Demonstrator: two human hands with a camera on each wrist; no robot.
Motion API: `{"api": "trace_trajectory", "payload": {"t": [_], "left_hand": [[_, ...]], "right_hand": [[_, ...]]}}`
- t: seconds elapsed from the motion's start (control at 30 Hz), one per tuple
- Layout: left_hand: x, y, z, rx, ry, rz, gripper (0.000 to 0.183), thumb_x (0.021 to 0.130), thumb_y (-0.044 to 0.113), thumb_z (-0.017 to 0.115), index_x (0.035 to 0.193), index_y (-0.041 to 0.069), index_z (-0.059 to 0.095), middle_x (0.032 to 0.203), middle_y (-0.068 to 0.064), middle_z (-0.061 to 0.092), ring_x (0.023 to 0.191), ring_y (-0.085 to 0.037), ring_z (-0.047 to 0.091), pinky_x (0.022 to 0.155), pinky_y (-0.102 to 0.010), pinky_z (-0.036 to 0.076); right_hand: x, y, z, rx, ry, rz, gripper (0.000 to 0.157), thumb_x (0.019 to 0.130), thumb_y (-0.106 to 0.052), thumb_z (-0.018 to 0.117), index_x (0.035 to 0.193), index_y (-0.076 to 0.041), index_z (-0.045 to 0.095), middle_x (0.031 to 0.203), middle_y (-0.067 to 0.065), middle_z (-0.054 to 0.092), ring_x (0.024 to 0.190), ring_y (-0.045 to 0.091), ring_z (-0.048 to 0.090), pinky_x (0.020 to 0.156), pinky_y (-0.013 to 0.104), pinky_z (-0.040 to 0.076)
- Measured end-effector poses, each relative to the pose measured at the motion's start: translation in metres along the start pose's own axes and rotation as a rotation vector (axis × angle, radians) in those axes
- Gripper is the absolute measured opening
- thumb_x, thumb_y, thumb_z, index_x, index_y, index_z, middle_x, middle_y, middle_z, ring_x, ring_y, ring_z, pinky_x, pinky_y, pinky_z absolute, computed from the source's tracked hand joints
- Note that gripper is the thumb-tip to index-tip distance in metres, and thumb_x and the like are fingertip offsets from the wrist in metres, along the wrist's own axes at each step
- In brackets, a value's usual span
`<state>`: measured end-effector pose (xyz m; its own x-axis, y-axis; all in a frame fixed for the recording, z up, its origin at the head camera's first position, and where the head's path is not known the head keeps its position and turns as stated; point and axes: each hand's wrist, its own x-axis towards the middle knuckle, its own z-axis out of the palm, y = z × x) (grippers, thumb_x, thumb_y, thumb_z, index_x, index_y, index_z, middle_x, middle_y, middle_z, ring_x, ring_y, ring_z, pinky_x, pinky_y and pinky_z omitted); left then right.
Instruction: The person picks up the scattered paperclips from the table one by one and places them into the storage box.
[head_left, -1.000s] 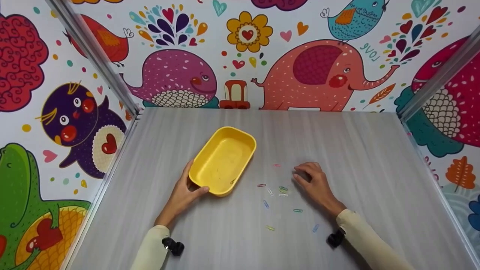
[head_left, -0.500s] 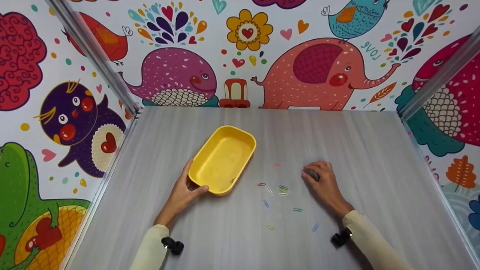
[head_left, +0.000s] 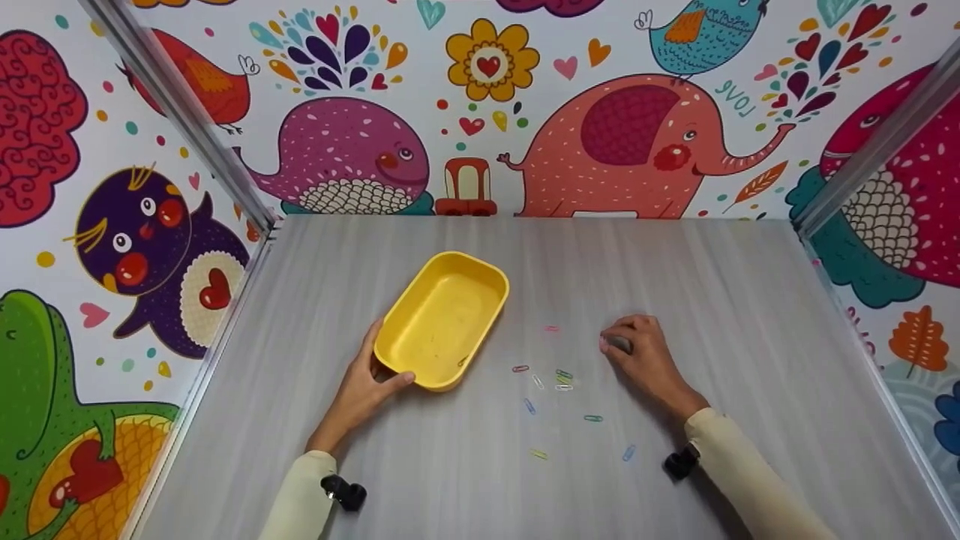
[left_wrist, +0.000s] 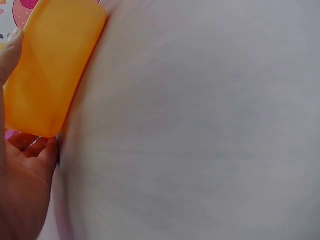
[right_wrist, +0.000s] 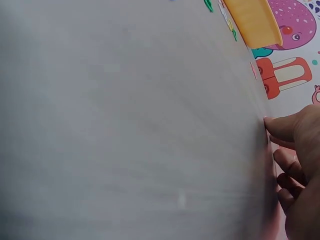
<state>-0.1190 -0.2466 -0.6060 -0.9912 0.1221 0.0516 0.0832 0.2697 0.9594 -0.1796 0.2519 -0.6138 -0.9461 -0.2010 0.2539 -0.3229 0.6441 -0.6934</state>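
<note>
My left hand (head_left: 360,394) grips the near-left corner of a yellow plastic tub (head_left: 439,322), thumb over the rim and fingers along its outside. A small dark paper clip (head_left: 463,361) lies inside. In the left wrist view, the thumb and curled fingers meet the tub's wall (left_wrist: 57,70). My right hand (head_left: 645,356) rests low on the table, its thumb and index fingertips together and the other fingers curled. Something pinkish shows at the thumb tip; whether it is a clip or a nail is unclear. Left of this hand lies a pink paper clip (head_left: 552,328).
Several coloured paper clips lie scattered between the hands: a red clip (head_left: 520,368), a green clip (head_left: 593,418), blue clips (head_left: 628,453) and a yellow clip (head_left: 538,454) among them. Printed walls (head_left: 480,112) enclose the grey table (head_left: 420,480) at the back and both sides.
My right hand has shifted right across the table from beside the clips, and its thumb and index finger have come together. The left hand and tub stay in place.
</note>
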Motion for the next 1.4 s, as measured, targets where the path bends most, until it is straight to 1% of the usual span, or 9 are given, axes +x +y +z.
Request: {"api": "trace_trajectory", "payload": {"t": [0.13, 0.5, 0.7, 0.83, 0.9, 1.1, 1.17, 1.3, 1.4], "left_hand": [[0.000, 0.000, 0.000, 0.006, 0.002, 0.000, 0.110, 0.096, 0.010, 0.087, 0.178, 0.014, 0.015, 0.173, -0.018, 0.040, 0.147, -0.035, 0.055, 0.108, -0.016, 0.046], [0.000, -0.001, -0.001, -0.001, 0.002, -0.009, 0.108, 0.097, 0.010, 0.087, 0.178, 0.014, 0.016, 0.174, -0.019, 0.039, 0.147, -0.034, 0.055, 0.108, -0.018, 0.047], [0.001, 0.000, 0.000, -0.009, 0.001, -0.009, 0.110, 0.096, 0.009, 0.087, 0.178, 0.010, 0.013, 0.175, -0.020, 0.036, 0.149, -0.036, 0.053, 0.108, -0.016, 0.046], [0.001, 0.000, 0.000, -0.009, 0.004, -0.010, 0.111, 0.096, 0.008, 0.087, 0.178, 0.010, 0.012, 0.176, -0.020, 0.034, 0.150, -0.036, 0.052, 0.108, -0.016, 0.046], [0.001, 0.000, 0.000, -0.001, 0.008, -0.017, 0.111, 0.096, 0.010, 0.087, 0.178, 0.011, 0.013, 0.176, -0.019, 0.034, 0.150, -0.035, 0.052, 0.110, -0.018, 0.046], [-0.001, 0.000, -0.001, 0.013, 0.010, -0.018, 0.108, 0.097, 0.012, 0.087, 0.178, 0.012, 0.014, 0.176, -0.018, 0.034, 0.152, -0.035, 0.050, 0.120, -0.037, 0.045], [-0.001, 0.001, -0.001, 0.009, 0.009, -0.016, 0.108, 0.098, 0.011, 0.086, 0.178, 0.012, 0.014, 0.176, -0.018, 0.034, 0.153, -0.035, 0.049, 0.120, -0.033, 0.045], [0.000, 0.001, 0.000, 0.000, 0.010, -0.022, 0.108, 0.097, 0.011, 0.086, 0.178, 0.014, 0.015, 0.176, -0.018, 0.034, 0.152, -0.035, 0.050, 0.113, -0.019, 0.045], [0.001, 0.002, 0.001, 0.002, 0.009, -0.023, 0.108, 0.097, 0.012, 0.087, 0.178, 0.013, 0.015, 0.177, -0.019, 0.033, 0.151, -0.035, 0.050, 0.109, -0.015, 0.044]], "right_hand": [[0.000, 0.000, -0.002, 0.015, 0.000, 0.012, 0.015, 0.095, -0.003, 0.086, 0.111, -0.001, 0.085, 0.115, 0.012, 0.070, 0.119, 0.031, 0.051, 0.100, 0.045, 0.041], [-0.004, 0.003, -0.004, 0.058, 0.070, -0.008, 0.010, 0.093, 0.001, 0.085, 0.096, -0.008, 0.085, 0.102, 0.004, 0.074, 0.107, 0.025, 0.056, 0.090, 0.027, 0.040], [-0.006, 0.001, -0.008, 0.045, 0.072, 0.001, 0.009, 0.094, 0.002, 0.085, 0.090, -0.007, 0.084, 0.100, 0.004, 0.073, 0.110, 0.025, 0.056, 0.090, 0.027, 0.039], [-0.006, 0.001, -0.010, 0.061, 0.071, 0.013, 0.009, 0.095, 0.002, 0.085, 0.091, -0.007, 0.084, 0.101, 0.005, 0.074, 0.111, 0.024, 0.056, 0.090, 0.026, 0.040], [-0.006, -0.001, -0.011, 0.083, 0.070, 0.023, 0.007, 0.095, 0.000, 0.085, 0.092, -0.007, 0.084, 0.102, 0.004, 0.074, 0.111, 0.023, 0.055, 0.090, 0.024, 0.042], [-0.007, -0.007, -0.010, 0.158, 0.071, 0.062, 0.004, 0.096, -0.007, 0.086, 0.094, -0.005, 0.083, 0.102, 0.004, 0.075, 0.109, 0.021, 0.056, 0.088, 0.020, 0.044], [-0.008, -0.010, -0.011, 0.187, 0.072, 0.075, 0.003, 0.095, -0.005, 0.087, 0.095, -0.005, 0.083, 0.102, 0.005, 0.075, 0.107, 0.022, 0.057, 0.088, 0.021, 0.045], [-0.006, -0.017, -0.011, 0.250, 0.069, 0.116, 0.003, 0.095, -0.003, 0.086, 0.097, -0.004, 0.083, 0.104, 0.008, 0.075, 0.104, 0.022, 0.061, 0.093, 0.023, 0.047], [-0.004, -0.023, -0.012, 0.287, 0.056, 0.149, 0.004, 0.097, -0.004, 0.084, 0.100, -0.002, 0.082, 0.106, 0.009, 0.075, 0.104, 0.022, 0.062, 0.095, 0.025, 0.049]]}}
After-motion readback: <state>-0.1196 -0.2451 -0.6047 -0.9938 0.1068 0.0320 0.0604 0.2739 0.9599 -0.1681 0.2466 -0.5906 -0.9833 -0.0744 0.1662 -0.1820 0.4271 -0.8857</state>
